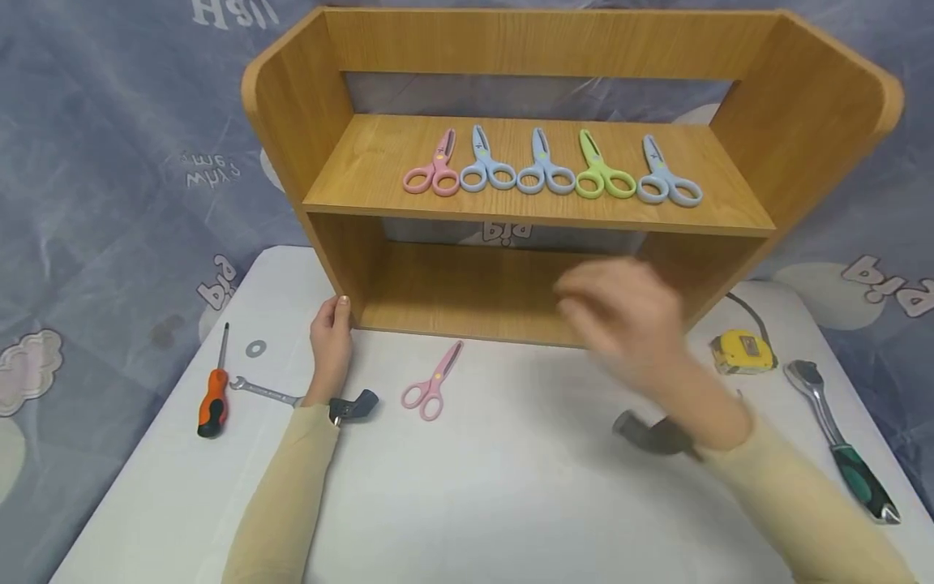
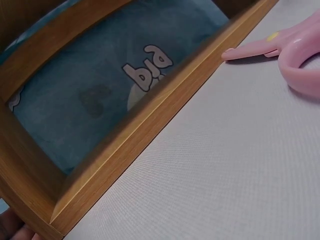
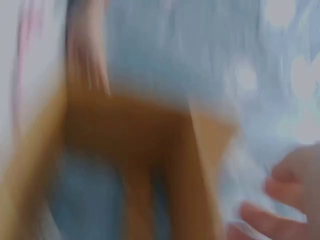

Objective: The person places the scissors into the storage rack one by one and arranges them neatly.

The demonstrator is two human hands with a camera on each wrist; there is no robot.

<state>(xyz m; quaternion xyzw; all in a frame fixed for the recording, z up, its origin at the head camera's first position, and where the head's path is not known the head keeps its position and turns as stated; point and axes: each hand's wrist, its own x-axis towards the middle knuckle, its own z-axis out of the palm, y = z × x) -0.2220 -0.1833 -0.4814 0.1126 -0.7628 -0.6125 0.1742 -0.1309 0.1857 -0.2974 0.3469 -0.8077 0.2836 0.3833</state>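
Observation:
My left hand [image 1: 332, 337] holds the lower left side of a wooden shelf [image 1: 481, 209], its thumb at the front edge; a few fingertips [image 2: 22, 232] show along the outer side in the left wrist view. Blurred by motion, my right hand [image 1: 627, 312] hovers before the shelf's lower right part, fingers loosely bent and nothing in them. On the upper board lie pink scissors [image 1: 438, 166], green scissors [image 1: 601, 170] and several blue scissors [image 1: 543, 166] in a row, tips to the back. Another pair of pink scissors [image 1: 434, 385] lies on the table right of my left hand.
Left on the white table [image 1: 474, 503] are an orange screwdriver [image 1: 214, 397], a washer [image 1: 255, 349] and a wrench [image 1: 264, 392], partly behind my left wrist. Rightward stand a yellow tape measure [image 1: 744, 352] and a green-handled ratchet [image 1: 839, 438]. Patterned cloth [image 1: 146, 122] hangs behind.

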